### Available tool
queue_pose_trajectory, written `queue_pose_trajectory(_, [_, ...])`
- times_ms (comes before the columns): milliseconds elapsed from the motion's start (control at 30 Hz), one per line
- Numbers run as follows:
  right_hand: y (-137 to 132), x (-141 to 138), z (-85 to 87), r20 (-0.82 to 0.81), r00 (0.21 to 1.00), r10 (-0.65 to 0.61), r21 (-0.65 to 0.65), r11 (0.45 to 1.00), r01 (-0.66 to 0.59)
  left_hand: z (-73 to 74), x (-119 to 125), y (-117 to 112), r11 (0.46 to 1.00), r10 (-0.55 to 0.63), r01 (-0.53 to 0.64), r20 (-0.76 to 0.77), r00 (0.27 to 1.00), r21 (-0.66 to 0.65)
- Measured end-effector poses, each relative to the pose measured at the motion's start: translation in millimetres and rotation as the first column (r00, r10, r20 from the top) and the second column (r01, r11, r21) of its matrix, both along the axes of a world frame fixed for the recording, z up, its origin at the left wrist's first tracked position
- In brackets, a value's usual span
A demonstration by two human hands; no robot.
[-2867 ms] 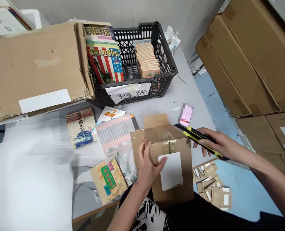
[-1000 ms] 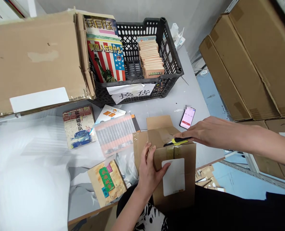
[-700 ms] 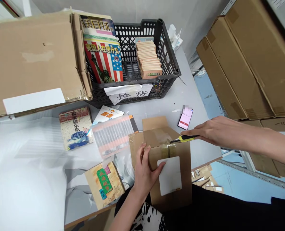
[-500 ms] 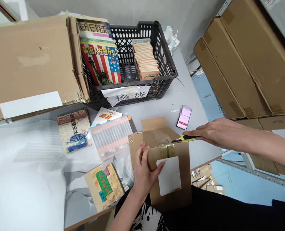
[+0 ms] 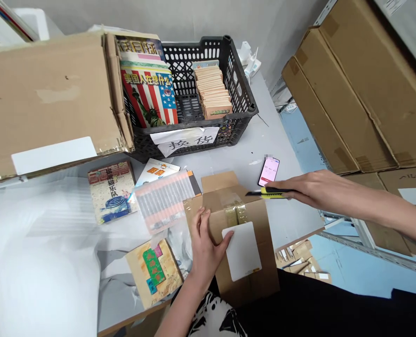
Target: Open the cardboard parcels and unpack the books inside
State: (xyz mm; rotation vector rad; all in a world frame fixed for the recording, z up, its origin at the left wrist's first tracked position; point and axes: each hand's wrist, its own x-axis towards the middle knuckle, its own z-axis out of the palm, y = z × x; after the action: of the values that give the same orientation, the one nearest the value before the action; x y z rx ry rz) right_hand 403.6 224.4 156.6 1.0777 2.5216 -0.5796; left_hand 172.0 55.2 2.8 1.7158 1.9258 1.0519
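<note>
A small cardboard box (image 5: 239, 220) with a white label and clear tape over its top seam stands at the near table edge. My left hand (image 5: 204, 248) presses on its left side, fingers bent over the top edge and thumb on the label. My right hand (image 5: 299, 189) is closed on a yellow-and-black utility knife (image 5: 269, 192), whose blade tip lies at the box's far right top corner.
A phone (image 5: 269, 171) lies just beyond the knife. Books (image 5: 111, 189) and white foam sheets (image 5: 42, 262) cover the table's left. A black crate (image 5: 236, 100) of books stands behind, a big carton (image 5: 49, 98) to its left, stacked cartons (image 5: 362, 89) on the right.
The knife went from lying flat in my right hand beside the box to its taped top, then slid back to the far right corner. My left hand stayed on the box.
</note>
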Motion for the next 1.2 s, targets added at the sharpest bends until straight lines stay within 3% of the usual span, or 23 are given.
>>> queue_pose_trajectory(67, [-12,-5,-0.3,-0.028,0.986,-0.164,-0.027,0.986,0.163,-1.8,-1,3,0.999,0.026,-0.025,0.012,1.0,-0.025])
queue_pose_trajectory(167, [-44,-22,-9.1,-0.046,0.929,-0.367,-0.14,0.923,0.357,-4.3,-1,11,0.994,0.073,-0.068,0.055,0.996,-0.087])
queue_pose_trajectory(233, [-71,-37,-21.5,-0.051,0.905,-0.422,-0.176,0.896,0.408,-5.0,0,17,0.987,0.103,-0.091,0.091,0.991,-0.129])
queue_pose_trajectory(333, [-103,-63,-45.7,-0.056,0.884,-0.465,-0.107,0.883,0.457,-5.1,2,27,0.981,0.141,-0.12,0.131,0.981,-0.155])
queue_pose_trajectory(467, [-122,-93,-72.9,0.019,0.889,-0.457,-0.018,0.889,0.457,-5.5,3,38,0.97,0.191,-0.163,0.147,0.971,-0.18])
queue_pose_trajectory(567, [-122,-108,-83.4,0.124,0.869,-0.479,0.087,0.878,0.471,-6.7,3,42,0.967,0.2,-0.168,0.161,0.966,-0.194])
queue_pose_trajectory(1000, [-123,-126,-105.2,0.193,0.865,-0.463,0.291,0.869,0.4,-21.7,11,54,0.977,0.177,-0.146,0.209,0.962,-0.156])
queue_pose_trajectory(1200, [-128,-120,-102.6,0.188,0.881,-0.434,0.326,0.874,0.361,-26.3,12,56,0.977,0.178,-0.15,0.198,0.964,-0.15])
